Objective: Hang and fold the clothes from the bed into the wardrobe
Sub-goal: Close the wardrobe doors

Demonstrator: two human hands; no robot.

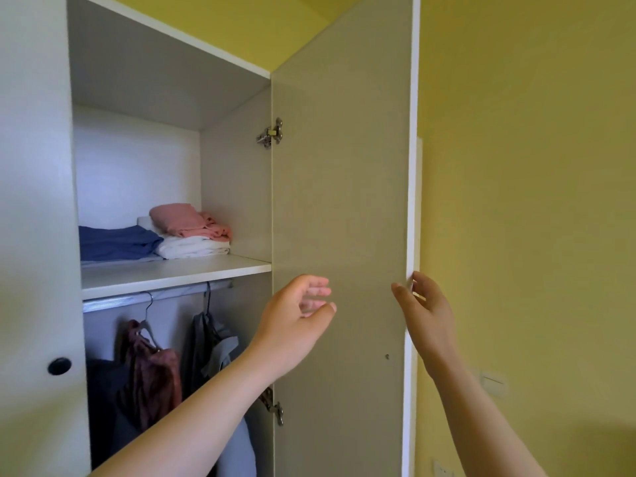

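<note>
The wardrobe's right door (pixel 340 201) stands swung open in front of me. My right hand (pixel 425 311) grips its white outer edge, thumb on the inner face and fingers behind. My left hand (pixel 296 315) hovers empty before the door's inner face, fingers loosely curled and apart. On the shelf (pixel 172 270) lie folded clothes: a blue pile (pixel 117 241), a white pile (pixel 192 247) and a pink garment (pixel 186 220) on top. Below, on the rail (pixel 155 297), hang a reddish-brown garment (pixel 151 373) and a grey one (pixel 210 346) on hangers.
The left wardrobe door (pixel 38 235) with a dark round knob (pixel 59 365) is shut at the left. A yellow wall (pixel 533 201) with a pale switch (pixel 494 383) lies to the right. Two metal hinges (pixel 271 133) join the open door to the cabinet.
</note>
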